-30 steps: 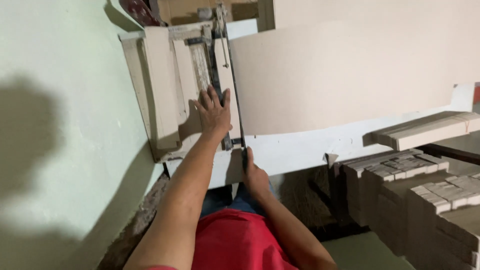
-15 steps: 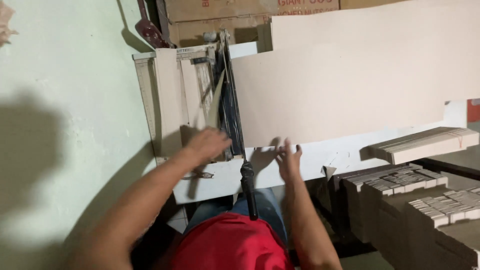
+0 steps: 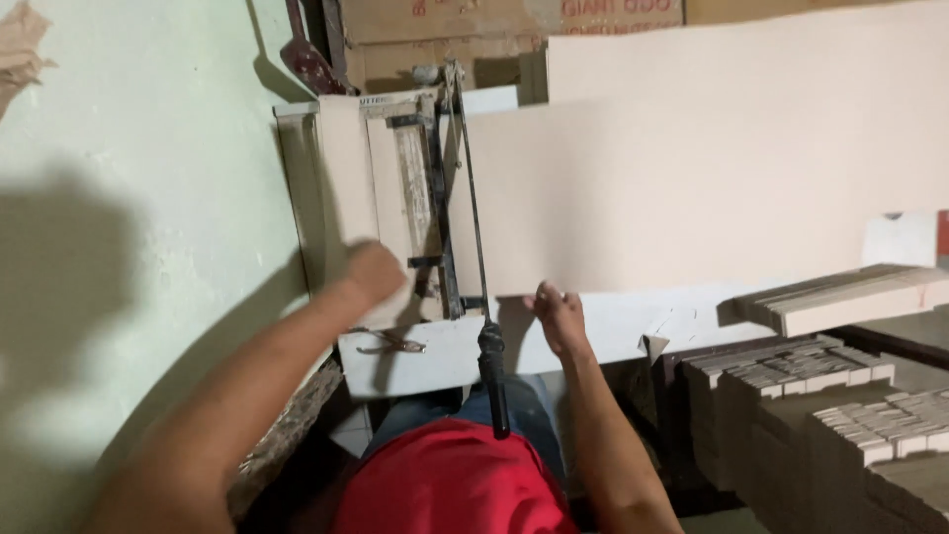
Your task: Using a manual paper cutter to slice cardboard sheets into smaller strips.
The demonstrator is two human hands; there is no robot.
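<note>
The right hand (image 3: 559,314) fingers touch the cardboard sheet's (image 3: 692,188) near edge.

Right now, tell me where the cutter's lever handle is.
In the head view, the lever handle hangs at lower centre, just left of the right hand, above the red shirt.

Stacks of cut cardboard pieces (image 3: 820,405) stand at the right. Brown cardboard boxes (image 3: 445,30) lean behind, against the pale green wall (image 3: 148,198).
</note>
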